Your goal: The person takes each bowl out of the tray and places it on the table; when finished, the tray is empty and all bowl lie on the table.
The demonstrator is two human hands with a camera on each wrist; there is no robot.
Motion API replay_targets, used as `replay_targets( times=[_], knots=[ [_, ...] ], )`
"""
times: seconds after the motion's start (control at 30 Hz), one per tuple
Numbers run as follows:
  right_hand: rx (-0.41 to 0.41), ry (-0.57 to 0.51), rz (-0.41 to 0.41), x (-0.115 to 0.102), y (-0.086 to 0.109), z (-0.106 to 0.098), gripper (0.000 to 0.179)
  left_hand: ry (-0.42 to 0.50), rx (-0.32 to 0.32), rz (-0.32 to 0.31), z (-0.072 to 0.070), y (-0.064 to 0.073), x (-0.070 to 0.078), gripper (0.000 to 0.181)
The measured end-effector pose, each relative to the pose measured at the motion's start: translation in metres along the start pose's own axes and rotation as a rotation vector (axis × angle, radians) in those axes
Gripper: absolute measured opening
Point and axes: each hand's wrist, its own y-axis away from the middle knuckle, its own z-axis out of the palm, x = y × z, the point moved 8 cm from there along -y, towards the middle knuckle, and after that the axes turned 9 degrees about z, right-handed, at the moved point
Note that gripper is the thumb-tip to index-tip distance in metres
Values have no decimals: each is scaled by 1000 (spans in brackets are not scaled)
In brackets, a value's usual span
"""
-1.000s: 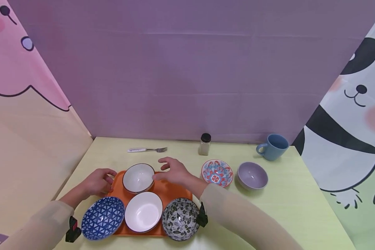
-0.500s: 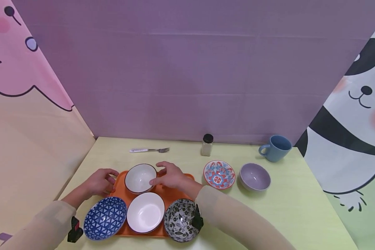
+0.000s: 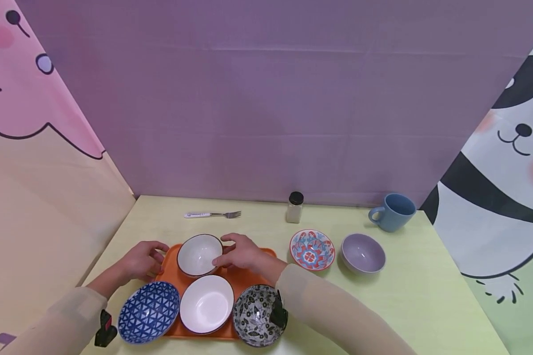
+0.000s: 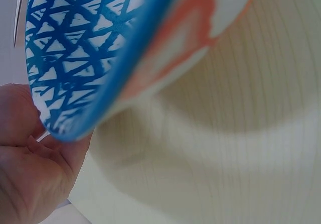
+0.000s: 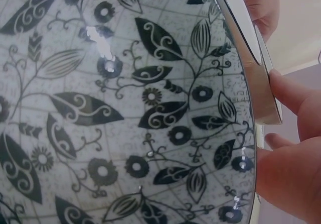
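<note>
While the left hand (image 3: 143, 259) lies at the left edge of the orange tray (image 3: 170, 264), its fingers bent, the views do not settle whether they clasp that edge; in the left wrist view the blue triangle-patterned bowl (image 3: 148, 313) hides the fingertips. That bowl overlaps the tray's near left corner. The tray's long axis runs left to right. Farther right, on its far half, sits the rear dark-rimmed white bowl (image 3: 197, 254), upright and lying between the 2 hands: right of the left hand, with bare orange tray in the gap, and directly left of the right hand (image 3: 244, 254). Being round, it offers no long axis to line up with. The near dark-rimmed white bowl (image 3: 206, 303) stands just in front of it. The right hand is clearly the nearer of the 2: its thumb meets the rear bowl's right rim, thumb and index finger apart, though whether they pinch the wall cannot be told. Nearer the person, below the right wrist, is the black-and-white leaf-patterned bowl (image 3: 254, 315).
</note>
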Motion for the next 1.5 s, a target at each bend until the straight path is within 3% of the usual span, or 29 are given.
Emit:
replay_targets(
  times=[0.7, 1.17, 1.5],
  knots=[
    [-180, -158, 50, 6, 1, 11, 70, 7, 5, 9, -1, 1, 1, 58],
    [-121, -191, 83, 10, 0, 9, 61, -15, 21, 11, 1, 1, 3, 60],
    [-61, -257, 82, 13, 0, -3, 52, -18, 3, -1, 1, 1, 5, 58]
  ],
)
